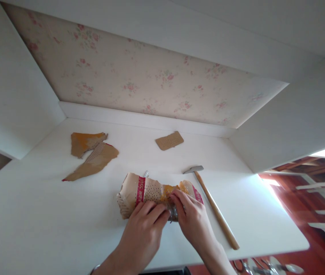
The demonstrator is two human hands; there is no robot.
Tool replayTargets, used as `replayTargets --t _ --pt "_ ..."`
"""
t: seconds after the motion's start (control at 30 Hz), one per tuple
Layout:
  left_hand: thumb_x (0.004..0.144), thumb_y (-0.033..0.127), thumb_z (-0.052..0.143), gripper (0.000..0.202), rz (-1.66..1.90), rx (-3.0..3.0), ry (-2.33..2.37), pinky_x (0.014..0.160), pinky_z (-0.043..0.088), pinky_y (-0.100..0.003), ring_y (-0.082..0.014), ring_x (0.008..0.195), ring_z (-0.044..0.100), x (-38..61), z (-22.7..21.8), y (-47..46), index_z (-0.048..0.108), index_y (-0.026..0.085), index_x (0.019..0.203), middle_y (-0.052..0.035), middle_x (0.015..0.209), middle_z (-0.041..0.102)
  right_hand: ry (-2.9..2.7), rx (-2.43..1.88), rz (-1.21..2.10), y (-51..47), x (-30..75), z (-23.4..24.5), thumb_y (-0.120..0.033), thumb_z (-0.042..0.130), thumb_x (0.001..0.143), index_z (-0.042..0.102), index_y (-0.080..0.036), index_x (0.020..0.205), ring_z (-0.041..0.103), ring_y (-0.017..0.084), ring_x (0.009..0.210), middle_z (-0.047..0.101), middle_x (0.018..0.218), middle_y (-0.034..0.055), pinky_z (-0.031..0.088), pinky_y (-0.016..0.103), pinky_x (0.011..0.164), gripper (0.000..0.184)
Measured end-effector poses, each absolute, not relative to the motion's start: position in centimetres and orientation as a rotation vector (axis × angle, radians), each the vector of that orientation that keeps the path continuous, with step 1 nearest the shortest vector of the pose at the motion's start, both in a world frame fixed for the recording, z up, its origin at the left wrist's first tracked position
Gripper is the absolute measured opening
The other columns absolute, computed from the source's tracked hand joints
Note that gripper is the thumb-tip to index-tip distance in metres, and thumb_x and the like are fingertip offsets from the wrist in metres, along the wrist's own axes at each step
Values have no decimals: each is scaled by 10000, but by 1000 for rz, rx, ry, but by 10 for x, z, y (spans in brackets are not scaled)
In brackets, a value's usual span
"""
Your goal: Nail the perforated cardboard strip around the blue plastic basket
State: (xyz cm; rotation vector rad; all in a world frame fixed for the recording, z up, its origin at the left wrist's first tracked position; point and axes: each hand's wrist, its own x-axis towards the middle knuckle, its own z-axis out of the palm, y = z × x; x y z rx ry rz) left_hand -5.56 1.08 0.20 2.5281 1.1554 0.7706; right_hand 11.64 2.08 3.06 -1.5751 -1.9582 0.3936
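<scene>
A torn cardboard package (152, 190) with a magenta printed band and rows of small holes lies on the white desk, close to the front edge. My left hand (146, 225) is closed on its near side, left of the middle. With pinched fingers my right hand (185, 208) grips the torn cardboard around the package's middle. Something shiny and dark shows through the tear between both hands; its kind is unclear. A small metal piece (145, 174) sticks out behind the package. Beside my right hand lies a hammer (214, 206) with a wooden handle.
Torn cardboard scraps (95, 160) lie at the back left of the desk (50, 217). A small perforated cardboard piece (169, 141) rests near the back wall. White panels rise on both sides; a reddish floor (294, 198) and white furniture appear at right.
</scene>
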Motion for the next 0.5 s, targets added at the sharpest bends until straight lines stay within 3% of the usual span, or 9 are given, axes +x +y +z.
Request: replayTargets --t 0.5 --pt "857 64 566 306 779 2533 1168 837 511 -412 -215 904 582 -55 4 11 646 225 1105 -32 1041 685 -2074 -1602 341 21 114 29 -196 399 1003 640 -200 990 694 203 787 723 878 68 504 274 692 242"
